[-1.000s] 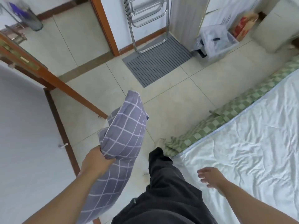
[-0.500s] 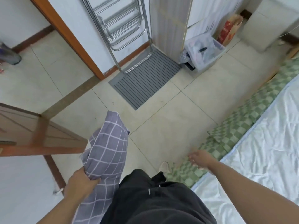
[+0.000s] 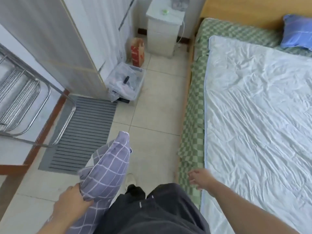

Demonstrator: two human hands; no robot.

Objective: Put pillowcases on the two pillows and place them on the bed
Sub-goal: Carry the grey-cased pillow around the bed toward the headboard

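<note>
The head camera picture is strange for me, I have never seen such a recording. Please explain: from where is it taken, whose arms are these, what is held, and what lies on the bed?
There is no machine here. A person wears one wide-angle camera on the head, so the picture looks forward and down at their own arms, dark trousers and the tiled floor.

The left hand grips a purple checked pillow, which hangs beside the leg above the floor. The right hand holds nothing; its fingers are relaxed, above the near edge of the bed.

The bed has a green checked sheet with a wrinkled white cover on top. A blue pillow lies at the far end, by the wooden headboard.

On the floor you see a grey mat, a clear plastic box, a red paper bag and a white bedside cabinet.
</note>
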